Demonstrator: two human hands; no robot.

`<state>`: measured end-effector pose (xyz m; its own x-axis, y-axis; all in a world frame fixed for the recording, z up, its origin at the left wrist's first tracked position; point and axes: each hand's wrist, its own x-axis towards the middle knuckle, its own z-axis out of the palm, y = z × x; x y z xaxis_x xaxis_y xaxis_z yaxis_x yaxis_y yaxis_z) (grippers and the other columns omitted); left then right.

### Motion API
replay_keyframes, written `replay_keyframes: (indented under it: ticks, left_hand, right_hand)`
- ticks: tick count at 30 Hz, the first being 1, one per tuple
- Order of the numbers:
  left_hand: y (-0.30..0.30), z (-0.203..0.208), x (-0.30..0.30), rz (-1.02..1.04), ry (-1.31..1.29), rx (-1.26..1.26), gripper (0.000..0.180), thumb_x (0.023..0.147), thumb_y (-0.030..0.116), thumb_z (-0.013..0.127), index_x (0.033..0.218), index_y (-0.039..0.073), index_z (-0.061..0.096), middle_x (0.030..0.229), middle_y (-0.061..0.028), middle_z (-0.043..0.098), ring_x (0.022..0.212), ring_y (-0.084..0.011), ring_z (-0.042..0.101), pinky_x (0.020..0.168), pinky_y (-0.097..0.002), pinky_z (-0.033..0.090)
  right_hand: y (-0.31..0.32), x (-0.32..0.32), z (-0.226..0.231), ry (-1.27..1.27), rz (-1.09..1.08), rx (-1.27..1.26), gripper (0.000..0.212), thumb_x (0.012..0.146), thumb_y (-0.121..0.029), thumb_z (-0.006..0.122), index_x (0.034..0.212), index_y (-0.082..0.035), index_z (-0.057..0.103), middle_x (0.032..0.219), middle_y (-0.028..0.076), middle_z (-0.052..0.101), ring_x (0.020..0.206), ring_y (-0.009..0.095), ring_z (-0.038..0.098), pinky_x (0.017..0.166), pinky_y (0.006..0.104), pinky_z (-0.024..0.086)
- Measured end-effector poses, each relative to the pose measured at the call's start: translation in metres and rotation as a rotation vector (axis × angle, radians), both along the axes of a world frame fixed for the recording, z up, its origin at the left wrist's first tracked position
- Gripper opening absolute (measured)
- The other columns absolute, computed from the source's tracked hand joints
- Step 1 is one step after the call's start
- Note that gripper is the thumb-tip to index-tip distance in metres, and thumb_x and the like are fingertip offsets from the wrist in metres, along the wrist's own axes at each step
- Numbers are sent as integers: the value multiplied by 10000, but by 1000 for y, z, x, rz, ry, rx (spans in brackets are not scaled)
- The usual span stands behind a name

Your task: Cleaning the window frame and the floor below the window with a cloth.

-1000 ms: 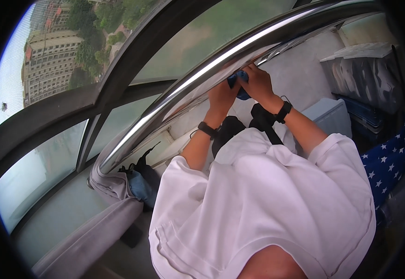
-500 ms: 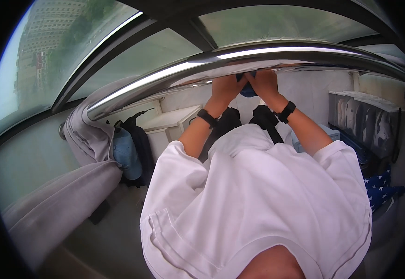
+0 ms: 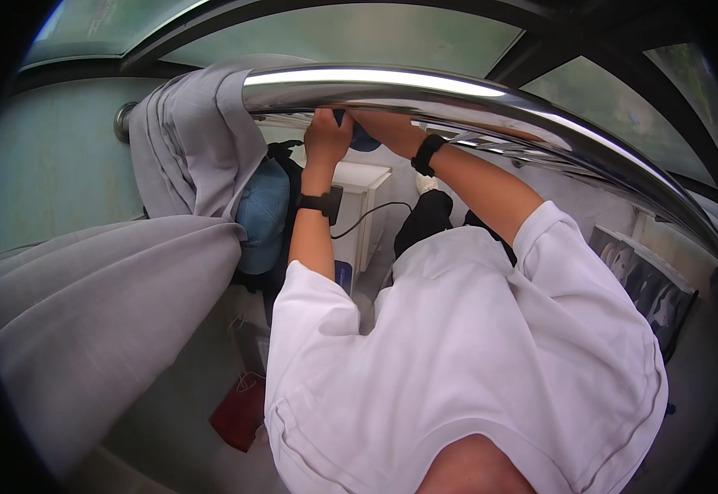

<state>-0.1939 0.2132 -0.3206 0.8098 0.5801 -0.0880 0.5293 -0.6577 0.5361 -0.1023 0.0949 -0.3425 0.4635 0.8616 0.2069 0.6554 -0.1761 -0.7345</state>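
Observation:
Just under a shiny metal rail (image 3: pixel 425 86), my two hands are close together at a small dark blue thing (image 3: pixel 366 142) whose kind I cannot make out. My left hand (image 3: pixel 327 136) is closed at its left side, thumb toward it. My right hand (image 3: pixel 385 129) reaches across from the right and grips it from above; the rail and the hand itself hide most of those fingers. Black bands sit on both wrists. Left of my left forearm, a light blue cap (image 3: pixel 262 218) hangs beside dark cloth.
A grey curtain (image 3: pixel 186 136) drapes over the rail's left end and spreads toward the lower left. A white cabinet (image 3: pixel 359 185) with a black cable stands below my hands. On the floor lies a red bag (image 3: pixel 238 412). A shoe organizer (image 3: pixel 643 284) is at right, windows beyond the rail.
My view has swung left, and both hands have moved left along the rail with the blue thing, nearer the curtain and cap. The red bag and cable have come into view.

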Motion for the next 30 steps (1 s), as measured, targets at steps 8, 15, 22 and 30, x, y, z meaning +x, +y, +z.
replay_keyframes:
  ticks: [8, 15, 22, 30]
  left_hand:
    - [-32, -24, 8, -122, -193, 40, 407, 866, 343, 597, 1105, 23, 521, 1027, -248, 592, 824, -459, 617, 691, -528, 512]
    - [-151, -13, 55, -216, -301, -63, 273, 820, 292, 635, 909, 35, 630, 796, -195, 639, 747, -407, 626, 643, -489, 517]
    - [-175, -9, 71, -263, -259, -162, 277, 821, 287, 641, 899, 22, 656, 794, -202, 656, 739, -410, 628, 644, -479, 504]
    - [-205, 3, 61, -159, -304, -190, 472, 773, 237, 709, 1171, 24, 572, 1108, -221, 604, 1024, -417, 588, 870, -432, 489]
  right_hand:
    - [-42, 15, -15, -549, 1, -123, 449, 931, -161, 516, 1375, -140, 453, 1222, 90, 599, 1079, 250, 602, 937, 321, 462]
    - [-155, 39, 5, -139, -457, -287, 218, 875, -266, 587, 1016, -122, 669, 1019, 99, 677, 895, 303, 630, 771, 414, 492]
    - [-185, 49, 14, 124, -536, -190, 284, 845, -292, 615, 1017, -69, 655, 998, 148, 669, 890, 357, 622, 783, 432, 487]
    - [-213, 42, 26, 141, -517, -103, 338, 840, -282, 633, 1084, -48, 624, 1066, 175, 610, 1009, 356, 580, 872, 427, 465]
